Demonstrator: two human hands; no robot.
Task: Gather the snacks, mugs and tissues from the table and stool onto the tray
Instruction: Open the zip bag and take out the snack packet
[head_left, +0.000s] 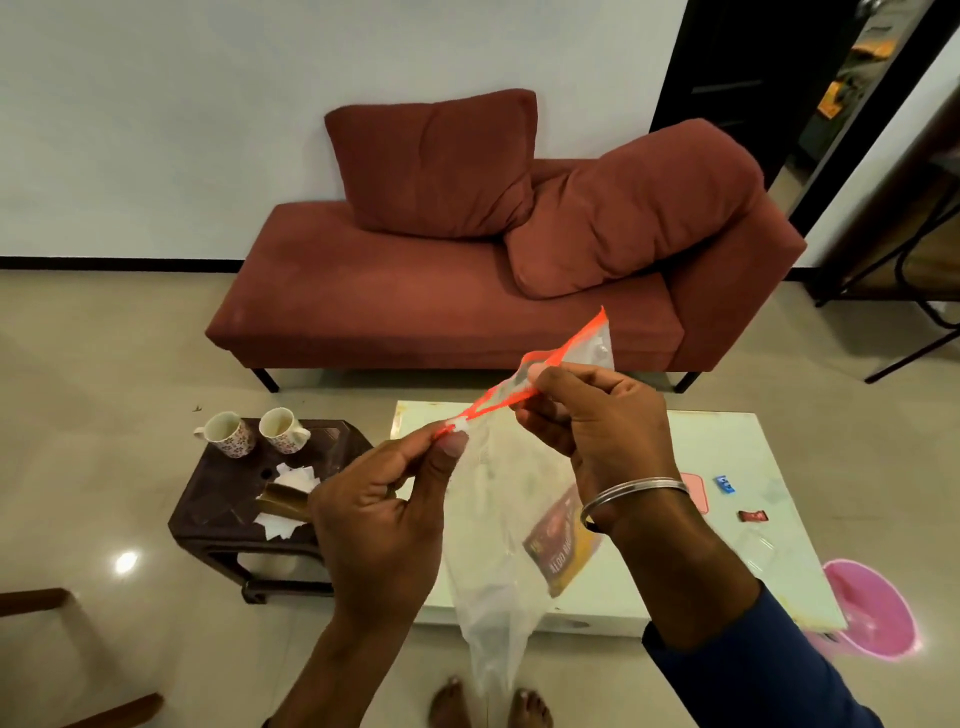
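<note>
I hold a clear zip bag (488, 561) with an orange seal strip up in front of me. My left hand (379, 525) pinches the white slider at the strip's near end, and my right hand (597, 426) pinches the strip farther along. Seen through the bag, a red and yellow snack packet (563, 540) lies on the white table (675, 587). Two floral mugs (228, 434) (283, 430) stand on the dark stool (218, 499), beside crumpled white tissues (293, 480) and a gold wrapper (283, 503). Small blue (725, 484) and red (753, 516) snack wrappers lie on the table's right part.
A red sofa (415, 312) with two cushions stands behind the table. A pink bin (872, 608) sits on the floor to the table's right. A pink item (698, 491) lies on the table behind my right wrist. Wooden furniture edges show at lower left.
</note>
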